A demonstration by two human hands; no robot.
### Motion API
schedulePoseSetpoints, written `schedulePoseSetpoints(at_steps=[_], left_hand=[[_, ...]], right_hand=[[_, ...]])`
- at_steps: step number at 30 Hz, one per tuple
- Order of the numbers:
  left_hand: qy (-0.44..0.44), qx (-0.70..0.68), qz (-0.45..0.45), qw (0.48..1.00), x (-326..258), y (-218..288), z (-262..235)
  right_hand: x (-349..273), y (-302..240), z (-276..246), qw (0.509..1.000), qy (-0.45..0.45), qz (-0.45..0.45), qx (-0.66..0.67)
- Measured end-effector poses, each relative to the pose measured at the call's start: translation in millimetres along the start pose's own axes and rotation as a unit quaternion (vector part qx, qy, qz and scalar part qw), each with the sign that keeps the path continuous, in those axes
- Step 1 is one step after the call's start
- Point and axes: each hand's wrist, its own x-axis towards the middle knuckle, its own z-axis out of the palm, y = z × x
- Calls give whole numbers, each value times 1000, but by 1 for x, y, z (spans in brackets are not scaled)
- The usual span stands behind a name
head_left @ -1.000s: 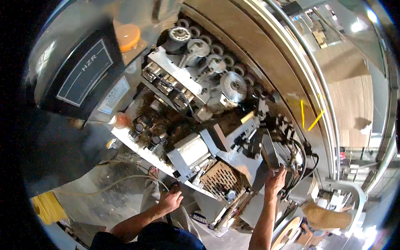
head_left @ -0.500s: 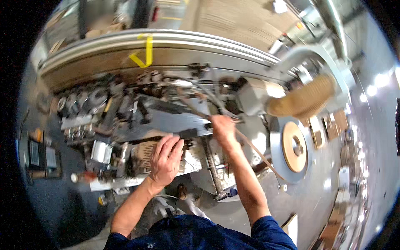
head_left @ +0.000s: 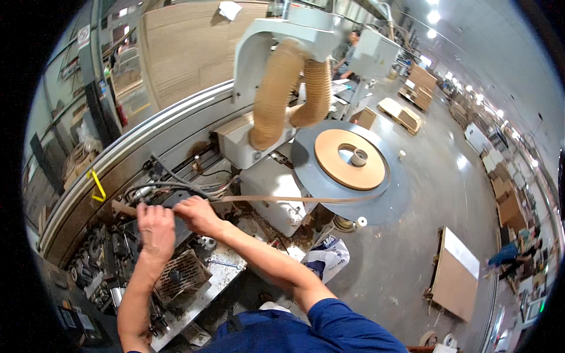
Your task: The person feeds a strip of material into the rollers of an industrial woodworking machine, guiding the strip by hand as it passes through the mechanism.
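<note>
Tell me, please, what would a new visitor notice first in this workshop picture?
Probably the two thick tan dust hoses curving down from the pale hood at the top centre. Just right of them lies a grey round table carrying a coil of tan edge band, whose strip runs left to the person's hands. There the left hand and right hand meet over the open, dusty machine.

Both forearms rose from the lower edge toward the left-centre of the frame. The left hand (head_left: 156, 226) lay back-up, fingers curled forward. The right hand (head_left: 197, 215), just beside it, was closed, its sleeve blue.
</note>
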Motion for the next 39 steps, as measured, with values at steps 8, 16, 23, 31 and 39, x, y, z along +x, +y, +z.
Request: schedulePoseSetpoints(at_steps=[8, 16, 23, 31, 39], left_hand=[[61, -28, -83, 994, -2, -41, -24], [87, -102, -93, 987, -3, -45, -47], [49, -186, -46, 980, -9, -30, -29], [57, -269, -18, 961, -1, -27, -74], [111, -129, -59, 984, -19, -54, -93]], right_hand=[[33, -11, -20, 992, 13, -56, -112], [-9, -53, -92, 997, -47, 24, -63], [-84, -49, -129, 991, -50, 102, -75], [-56, -1, -82, 975, 146, 110, -130], [9, -5, -103, 973, 217, 66, -38]])
